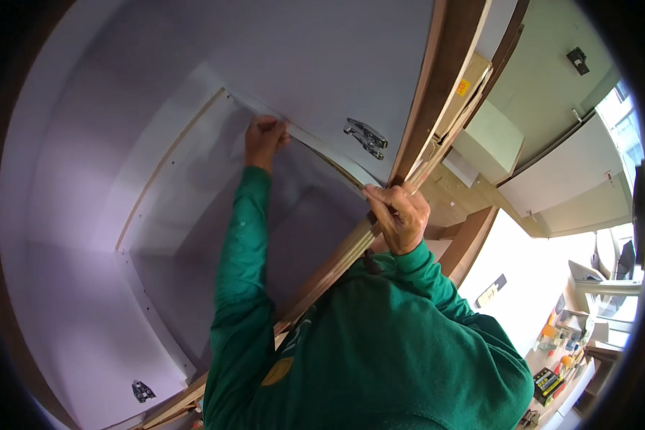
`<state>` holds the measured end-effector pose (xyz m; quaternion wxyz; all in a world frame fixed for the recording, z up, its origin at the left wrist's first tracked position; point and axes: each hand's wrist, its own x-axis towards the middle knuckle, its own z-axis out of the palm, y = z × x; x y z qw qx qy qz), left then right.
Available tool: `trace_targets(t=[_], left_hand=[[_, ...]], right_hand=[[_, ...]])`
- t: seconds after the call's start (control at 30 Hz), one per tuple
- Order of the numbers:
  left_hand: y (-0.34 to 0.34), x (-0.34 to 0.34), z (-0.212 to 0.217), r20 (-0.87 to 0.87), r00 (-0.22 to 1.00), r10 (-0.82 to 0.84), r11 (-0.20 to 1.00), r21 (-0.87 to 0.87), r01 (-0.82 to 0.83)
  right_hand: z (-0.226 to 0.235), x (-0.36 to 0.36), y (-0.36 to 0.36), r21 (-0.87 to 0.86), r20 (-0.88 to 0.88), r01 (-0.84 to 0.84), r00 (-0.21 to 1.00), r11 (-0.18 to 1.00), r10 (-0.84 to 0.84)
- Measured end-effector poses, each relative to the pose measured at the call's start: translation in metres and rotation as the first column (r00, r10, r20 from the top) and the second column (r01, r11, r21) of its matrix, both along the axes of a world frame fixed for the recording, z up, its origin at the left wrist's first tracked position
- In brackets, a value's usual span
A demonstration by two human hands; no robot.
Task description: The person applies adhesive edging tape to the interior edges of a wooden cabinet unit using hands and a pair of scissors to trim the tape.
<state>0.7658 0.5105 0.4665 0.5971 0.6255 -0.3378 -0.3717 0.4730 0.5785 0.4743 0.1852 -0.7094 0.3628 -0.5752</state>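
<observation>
I lean into a white-lined cabinet with both arms in green sleeves. A thin, pale strip with a brownish edge runs slantwise along the cabinet's inner panel. My left hand reaches deep inside, its fingers pinched together on the strip's farther part. At the cabinet's front edge, my right hand pinches the strip's nearer end between thumb and fingers. The strip bows slightly away from the panel between the hands. A metal hinge is fixed to the panel just above the strip.
A second hinge sits on the opposite panel. The wooden front edge passes close to my chest. Outside at right are a cardboard box, a white box-shaped cabinet, and a cluttered worktop with tools and bottles.
</observation>
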Motion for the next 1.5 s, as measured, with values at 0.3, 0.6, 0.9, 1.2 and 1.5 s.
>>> trace_targets(t=[0.3,0.6,0.9,1.2,1.5], left_hand=[[0.000,-0.007,0.001,0.029,1.000,-0.009,1.000,0.008,0.009],[0.008,-0.002,-0.002,0.006,1.000,0.021,1.000,-0.017,-0.021],[0.014,0.000,-0.007,-0.203,0.979,0.031,0.999,-0.017,-0.035],[0.016,0.001,0.005,-0.197,0.980,-0.009,1.000,0.013,0.012],[0.049,-0.045,0.020,0.926,0.267,0.266,0.884,-0.345,0.316]], right_hand=[[-0.009,-0.025,-0.014,-0.267,-0.241,-0.072,0.970,0.961,0.005],[0.011,-0.031,-0.032,-0.471,-0.380,-0.200,0.925,0.859,0.007],[0.029,-0.022,-0.025,-0.490,-0.411,-0.238,0.912,0.838,0.019],[0.032,0.006,-0.003,-0.228,-0.171,-0.122,0.982,0.966,0.084],[0.036,0.018,0.008,-0.059,-0.012,-0.138,0.990,0.989,0.138]])
